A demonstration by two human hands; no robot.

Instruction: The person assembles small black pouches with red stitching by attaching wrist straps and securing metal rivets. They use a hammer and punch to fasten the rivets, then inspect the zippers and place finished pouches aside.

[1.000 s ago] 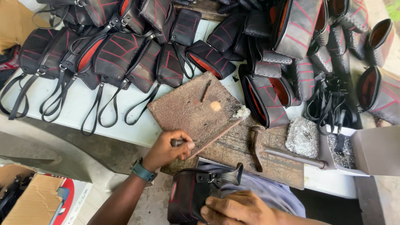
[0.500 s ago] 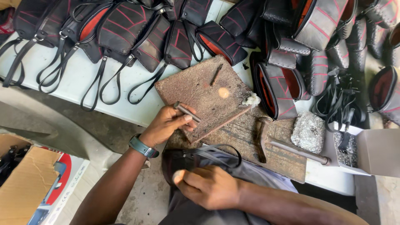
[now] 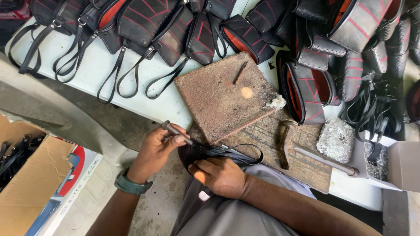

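Looking down from the head camera, we see the left hand [image 3: 157, 146] pinching a slim metal punch [image 3: 176, 130] between thumb and fingers, the tool slanting from upper left down to the right so that its lower end meets the small black pouch [image 3: 192, 153]. That pouch lies at the near edge of the work surface, directly between the two hands, touching both. The right hand [image 3: 221, 177] lies flat over its lower part, fingers pressed together and curled onto the dark material, pinning it down over the lap. A thin black strap [image 3: 243, 153] loops out of the pouch to the right, just beyond the right hand's knuckles.

A greenish wristwatch [image 3: 131, 185] sits on the left wrist. Just above the hands, a square worn wooden block [image 3: 221, 96] rests tilted on a larger wooden board [image 3: 271, 140], and a thin nail-like piece [image 3: 239, 72] lies near the block's far edge. On the board to the right we find a hammer [image 3: 317, 157], its handle pointing right, and a crinkled silver packet [image 3: 336, 140] beside it. Finished black pouches with red stitching [image 3: 144, 22] crowd the far side of the pale table [image 3: 94, 65], their straps trailing toward us. A cardboard box [image 3: 30, 183] stands on the floor at lower left.
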